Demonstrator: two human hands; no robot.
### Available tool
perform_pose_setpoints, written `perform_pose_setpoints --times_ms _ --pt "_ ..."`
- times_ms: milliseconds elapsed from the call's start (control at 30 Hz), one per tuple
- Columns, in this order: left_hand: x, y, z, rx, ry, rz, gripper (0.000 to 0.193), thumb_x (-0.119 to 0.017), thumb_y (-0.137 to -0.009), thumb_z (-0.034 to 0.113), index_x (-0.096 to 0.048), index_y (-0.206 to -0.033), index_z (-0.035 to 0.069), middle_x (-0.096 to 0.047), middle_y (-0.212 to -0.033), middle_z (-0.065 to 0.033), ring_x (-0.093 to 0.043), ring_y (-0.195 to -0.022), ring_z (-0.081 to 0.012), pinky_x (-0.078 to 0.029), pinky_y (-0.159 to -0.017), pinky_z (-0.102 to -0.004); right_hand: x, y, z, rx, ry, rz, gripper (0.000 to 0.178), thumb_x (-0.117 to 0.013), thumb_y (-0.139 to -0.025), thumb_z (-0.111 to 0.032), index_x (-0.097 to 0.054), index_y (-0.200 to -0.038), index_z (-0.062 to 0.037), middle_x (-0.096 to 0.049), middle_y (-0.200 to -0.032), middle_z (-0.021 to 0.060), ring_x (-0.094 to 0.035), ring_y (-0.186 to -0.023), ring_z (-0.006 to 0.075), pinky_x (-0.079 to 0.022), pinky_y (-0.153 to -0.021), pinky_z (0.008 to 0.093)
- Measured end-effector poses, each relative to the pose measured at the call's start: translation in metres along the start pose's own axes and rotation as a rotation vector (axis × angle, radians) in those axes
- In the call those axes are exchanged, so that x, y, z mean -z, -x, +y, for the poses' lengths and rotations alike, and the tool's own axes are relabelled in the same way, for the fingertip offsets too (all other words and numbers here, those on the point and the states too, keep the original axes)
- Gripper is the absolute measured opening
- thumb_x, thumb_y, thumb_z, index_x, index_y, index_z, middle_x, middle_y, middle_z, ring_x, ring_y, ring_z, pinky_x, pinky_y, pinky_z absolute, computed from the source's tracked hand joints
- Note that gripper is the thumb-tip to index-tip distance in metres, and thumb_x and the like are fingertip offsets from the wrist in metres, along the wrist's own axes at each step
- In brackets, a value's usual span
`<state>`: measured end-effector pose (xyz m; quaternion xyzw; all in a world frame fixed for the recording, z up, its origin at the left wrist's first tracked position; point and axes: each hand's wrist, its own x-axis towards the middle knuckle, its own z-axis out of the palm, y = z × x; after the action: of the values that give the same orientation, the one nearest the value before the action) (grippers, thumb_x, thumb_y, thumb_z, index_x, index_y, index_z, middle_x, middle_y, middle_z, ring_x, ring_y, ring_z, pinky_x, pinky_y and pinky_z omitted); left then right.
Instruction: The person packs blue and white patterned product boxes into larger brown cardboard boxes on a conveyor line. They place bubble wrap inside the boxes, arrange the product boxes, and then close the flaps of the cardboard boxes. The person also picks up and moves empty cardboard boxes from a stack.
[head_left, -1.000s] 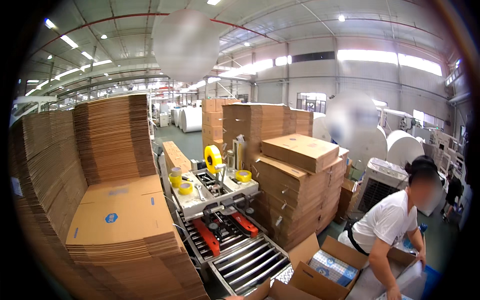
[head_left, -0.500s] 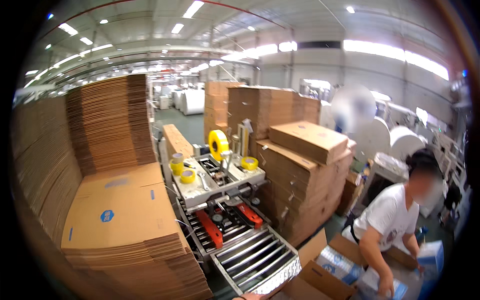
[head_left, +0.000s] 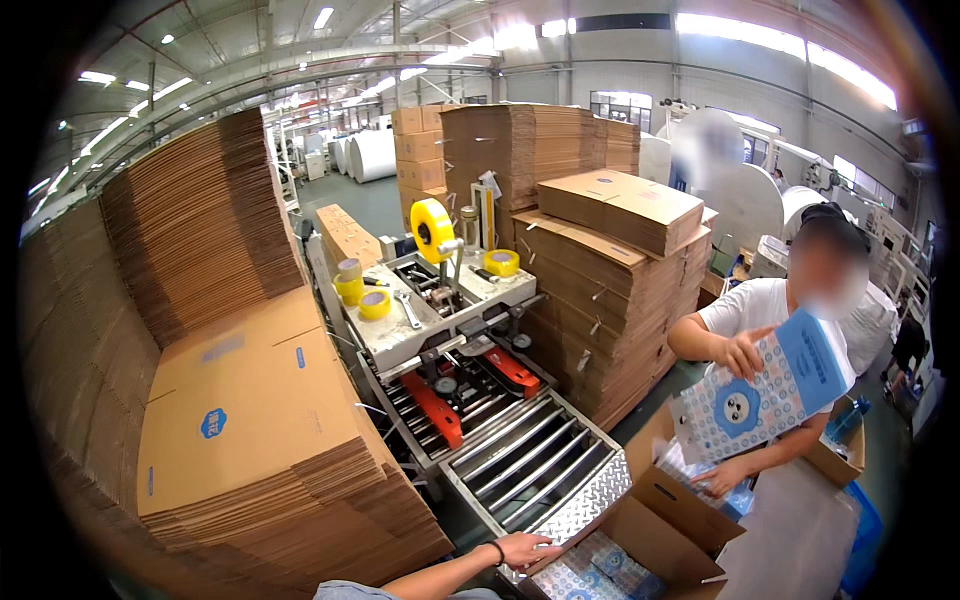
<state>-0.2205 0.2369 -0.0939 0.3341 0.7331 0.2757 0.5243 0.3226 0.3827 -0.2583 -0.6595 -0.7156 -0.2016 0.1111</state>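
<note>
My left hand [head_left: 525, 550], with a dark band at the wrist, reaches in from the lower edge. Its fingers are stretched out over the near edge of an open cardboard carton [head_left: 665, 540], beside the patterned metal plate [head_left: 585, 497] of the roller conveyor [head_left: 520, 460]. It appears to hold nothing. Inside that carton lie blue-and-white printed packs [head_left: 605, 565]. My right hand is out of view. Across from me a co-worker [head_left: 745, 315] lifts a large blue-and-white pack [head_left: 765, 390] in one hand; the other hand is over a second carton holding similar packs.
Flat cardboard stacks [head_left: 240, 400] rise on the left, and more [head_left: 610, 290] stand beyond the conveyor. A carton-taping machine [head_left: 440, 310] with yellow tape rolls, a wrench and orange side guides straddles the rollers. A grey table [head_left: 790, 520] lies at the right.
My left hand and forearm have come further into view, beside the carton. The co-worker has straightened up and raised a pack. The view has shifted, showing more of the near carton.
</note>
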Motion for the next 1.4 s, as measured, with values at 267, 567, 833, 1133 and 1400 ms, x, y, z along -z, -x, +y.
perform_pose_setpoints --times_ms 267,567,833,1133,1400 --pt "-0.015 0.054 -0.14 -0.168 -0.184 0.583 0.042 -0.063 -0.088 0.043 -0.07 -0.114 0.01 -0.068 -0.112 -0.0193 -0.065 -0.106 -0.0332 -0.051 -0.092 -0.0428 0.002 0.038 -0.047 0.058 -0.211 0.193 0.055 -0.053 -0.092 -0.039 -0.054 -0.133 -0.0026 -0.051 -0.14 0.0224 -0.045 -0.13 0.0409 -0.032 -0.109 0.0581" --pt "-0.063 0.077 -0.125 -0.189 0.046 0.246 0.044 -0.066 -0.091 0.038 -0.066 -0.116 0.001 -0.069 -0.113 -0.0161 -0.065 -0.104 -0.0268 -0.052 -0.09 -0.038 -0.007 0.029 -0.052 0.121 -0.139 0.188 0.057 -0.053 -0.092 -0.042 -0.052 -0.137 -0.0071 -0.05 -0.141 0.0189 -0.044 -0.133 0.0371 -0.032 -0.111 0.0549" --pt "-0.066 0.088 -0.124 -0.125 -0.024 0.281 0.033 -0.061 -0.095 0.029 -0.068 -0.114 0.004 -0.071 -0.105 -0.0159 -0.068 -0.098 -0.0257 -0.052 -0.086 -0.0355 -0.019 0.021 -0.059 -0.096 0.058 0.148 0.058 -0.053 -0.093 -0.045 -0.05 -0.14 -0.0111 -0.05 -0.143 0.0157 -0.042 -0.135 0.0337 -0.031 -0.112 0.0522" --pt "-0.052 0.138 -0.04 -0.477 -0.271 0.566 0.022 -0.063 -0.09 0.015 -0.068 -0.107 0.004 -0.068 -0.105 -0.0206 -0.066 -0.1 -0.0357 -0.052 -0.088 -0.0405 0.023 0.01 -0.068 -0.237 0.016 -0.1 0.062 -0.052 -0.091 -0.049 -0.048 -0.142 -0.0147 -0.049 -0.145 0.009 -0.043 -0.136 0.0283 -0.032 -0.112 0.0486" --pt "0.065 0.256 0.16 -1.104 -0.799 1.494 0.018 -0.065 -0.088 0.0 -0.067 -0.105 0.0 -0.065 -0.114 -0.0197 -0.064 -0.101 -0.0363 -0.053 -0.088 -0.0452 0.034 0.009 -0.067 -0.226 -0.048 0.04 0.063 -0.057 -0.09 -0.051 -0.049 -0.142 -0.0159 -0.048 -0.147 0.0081 -0.043 -0.136 0.0258 -0.032 -0.111 0.0477"
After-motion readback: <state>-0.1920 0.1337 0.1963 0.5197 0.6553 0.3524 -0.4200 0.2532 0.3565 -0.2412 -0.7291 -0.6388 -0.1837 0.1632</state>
